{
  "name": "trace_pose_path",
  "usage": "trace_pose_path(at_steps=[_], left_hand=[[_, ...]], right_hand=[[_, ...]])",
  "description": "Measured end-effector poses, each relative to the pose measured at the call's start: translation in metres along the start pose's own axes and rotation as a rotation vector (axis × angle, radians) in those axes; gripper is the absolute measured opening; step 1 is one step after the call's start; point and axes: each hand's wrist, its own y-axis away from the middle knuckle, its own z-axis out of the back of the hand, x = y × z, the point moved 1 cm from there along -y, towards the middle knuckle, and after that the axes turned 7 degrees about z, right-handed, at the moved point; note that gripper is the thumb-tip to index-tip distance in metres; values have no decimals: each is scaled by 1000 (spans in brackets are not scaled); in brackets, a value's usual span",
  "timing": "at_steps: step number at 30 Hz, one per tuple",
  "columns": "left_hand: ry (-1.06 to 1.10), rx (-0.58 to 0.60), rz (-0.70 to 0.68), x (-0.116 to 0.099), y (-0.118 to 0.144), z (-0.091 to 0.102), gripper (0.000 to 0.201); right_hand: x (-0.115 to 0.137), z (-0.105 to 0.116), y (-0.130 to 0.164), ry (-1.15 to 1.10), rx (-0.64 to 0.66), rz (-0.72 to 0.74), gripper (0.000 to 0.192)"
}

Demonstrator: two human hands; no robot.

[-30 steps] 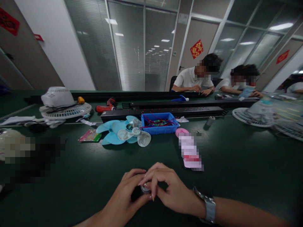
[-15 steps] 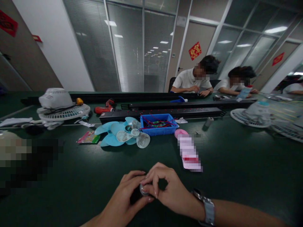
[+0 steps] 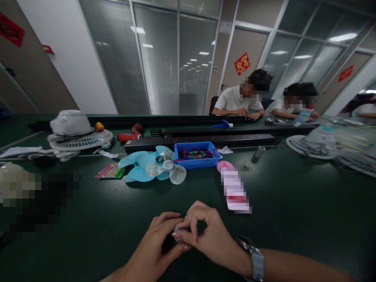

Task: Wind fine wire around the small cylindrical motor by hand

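Observation:
Close to the near edge of the green table, my left hand (image 3: 155,243) curls its fingers and thumb around a small round grey piece with a shiny rim (image 3: 177,231). My right hand (image 3: 205,235), with a watch on the wrist, has its thumb and index finger pinched at the top of that same piece. Fingers cover most of it, so its exact kind cannot be made out. The two hands touch each other over it.
Blue fan blades (image 3: 142,166) lie beyond my hands, beside a blue bin (image 3: 198,160) of wires and circuit boards. Right of these are a pink-cased phone (image 3: 235,190) and a small metal cylinder (image 3: 259,152). Fan parts (image 3: 72,125) and a red drill (image 3: 129,135) stand left. Two people sit opposite.
My right thumb has shifted slightly up and left over the round piece, covering more of it. The left hand stays in place.

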Motion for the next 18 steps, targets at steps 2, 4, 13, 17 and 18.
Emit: trace_pose_path(at_steps=[2,4,13,17,18], left_hand=[[0,-2,5,0,0,0,39],[-4,7,12,-1,0,1,39],[12,6,15,-3,-1,0,38],[22,5,-3,2,1,-2,36],[20,10,-4,3,1,-2,36]], right_hand=[[-1,-1,0,11,-8,-2,38],[-1,-1,0,24,-10,-1,37],[1,1,-2,40,-9,43,37],[3,2,-4,26,20,105,36],[3,3,-4,23,31,120,35]])
